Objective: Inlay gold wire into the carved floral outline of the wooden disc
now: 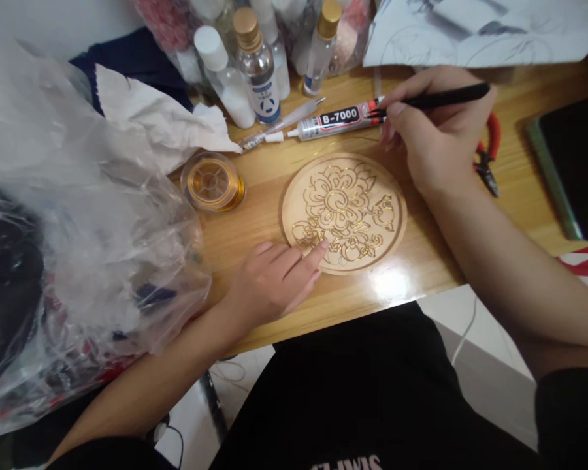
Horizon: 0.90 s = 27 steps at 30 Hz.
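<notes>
A round wooden plaque (396, 196) lies on the table, with a flower and leaf pattern outlined in gold wire. My left hand (272, 281) rests at its near left edge, the index fingertip touching the pattern and the other fingers loosely stretched out. Black tweezers (445, 96) are held in my right hand (431, 130) beyond the plaque's far right edge. Their tips lie over a glue tube (330, 121) marked B-7000; whether they touch it I cannot tell. To the plaque's left sits a spool of gold wire (213, 183).
Several bottles, one with a gold cap (247, 29), stand at the back. A crumpled tissue (147, 124) and a large plastic bag (102, 196) crowd the left. Red-handled pliers (487, 156) and a phone (575, 163) lie right. Sketched paper (480, 32) is at the back right.
</notes>
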### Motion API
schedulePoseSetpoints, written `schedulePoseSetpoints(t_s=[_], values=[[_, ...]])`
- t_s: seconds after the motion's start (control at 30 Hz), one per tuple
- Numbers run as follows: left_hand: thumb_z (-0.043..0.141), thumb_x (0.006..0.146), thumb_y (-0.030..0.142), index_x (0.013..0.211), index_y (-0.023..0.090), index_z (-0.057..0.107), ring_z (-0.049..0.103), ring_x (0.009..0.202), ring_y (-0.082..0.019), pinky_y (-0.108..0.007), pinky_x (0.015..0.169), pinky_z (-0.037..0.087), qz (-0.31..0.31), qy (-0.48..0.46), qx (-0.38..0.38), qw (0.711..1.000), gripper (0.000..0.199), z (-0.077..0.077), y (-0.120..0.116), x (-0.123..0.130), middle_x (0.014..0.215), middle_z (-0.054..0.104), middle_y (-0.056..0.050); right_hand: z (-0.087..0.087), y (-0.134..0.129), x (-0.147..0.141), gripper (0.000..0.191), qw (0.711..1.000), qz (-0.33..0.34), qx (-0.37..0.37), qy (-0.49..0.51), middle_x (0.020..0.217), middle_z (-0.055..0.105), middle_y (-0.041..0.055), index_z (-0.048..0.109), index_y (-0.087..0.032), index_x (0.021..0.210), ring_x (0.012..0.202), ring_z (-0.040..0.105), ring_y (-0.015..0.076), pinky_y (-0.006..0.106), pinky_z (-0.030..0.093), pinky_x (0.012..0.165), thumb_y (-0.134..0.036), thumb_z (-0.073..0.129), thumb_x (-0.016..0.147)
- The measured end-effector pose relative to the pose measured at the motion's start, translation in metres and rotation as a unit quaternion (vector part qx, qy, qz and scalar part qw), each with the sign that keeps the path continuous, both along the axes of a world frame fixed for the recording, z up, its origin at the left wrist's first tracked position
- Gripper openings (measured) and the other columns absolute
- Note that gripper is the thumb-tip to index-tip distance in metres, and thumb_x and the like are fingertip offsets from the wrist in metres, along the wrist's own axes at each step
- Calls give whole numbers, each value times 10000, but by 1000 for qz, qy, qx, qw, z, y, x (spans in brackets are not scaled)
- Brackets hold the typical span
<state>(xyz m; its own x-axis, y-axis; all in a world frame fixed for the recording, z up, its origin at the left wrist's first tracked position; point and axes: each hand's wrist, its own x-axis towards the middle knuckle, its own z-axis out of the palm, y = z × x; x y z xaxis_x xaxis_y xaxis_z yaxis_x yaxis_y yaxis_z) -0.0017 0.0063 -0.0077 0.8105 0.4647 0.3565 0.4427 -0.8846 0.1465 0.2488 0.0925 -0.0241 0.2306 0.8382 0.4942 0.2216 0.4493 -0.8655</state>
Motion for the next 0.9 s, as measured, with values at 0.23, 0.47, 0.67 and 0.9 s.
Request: schedulePoseSetpoints(t_s=[0.23,0.47,0.67,0.9], values=[[473,916,525,1297,136,528,451,1256,-340,-434,954,362,17,-5,-1,1000,547,0,0,2,1286,539,-186,-1,1,-1,157,1000,-3,5,0,487,550,-62,674,-189,662,394,478,52,214,326,398,-321,738,718],[403,882,678,1385,215,461,306,1367,-395,-518,1030,267,25,31,-70,997,686,-7,1,7,1463,364,-214,-1,-1,-2,198,1000,-3,-6,-2,506,562,-24,696,-286,673,400,479,101,300,316,392,-470,767,693],[367,884,697,1385,232,466,287,1381,-389,-506,1049,252,26,32,-82,996,691,-8,2,7,1486,340,-199,1,0,0,331,999,-22,-19,-27,502,555,-23,681,-309,639,397,479,111,310,336,387,-636,732,638],[366,853,739,1387,251,462,272,1392,-401,-518,1064,247,31,42,-94,994,729,-8,2,7,1514,299,-192,-1,0,1,242,1000,0,2,-13,537,580,-19,714,-316,687,419,506,118,310,338,400,-554,752,672]])
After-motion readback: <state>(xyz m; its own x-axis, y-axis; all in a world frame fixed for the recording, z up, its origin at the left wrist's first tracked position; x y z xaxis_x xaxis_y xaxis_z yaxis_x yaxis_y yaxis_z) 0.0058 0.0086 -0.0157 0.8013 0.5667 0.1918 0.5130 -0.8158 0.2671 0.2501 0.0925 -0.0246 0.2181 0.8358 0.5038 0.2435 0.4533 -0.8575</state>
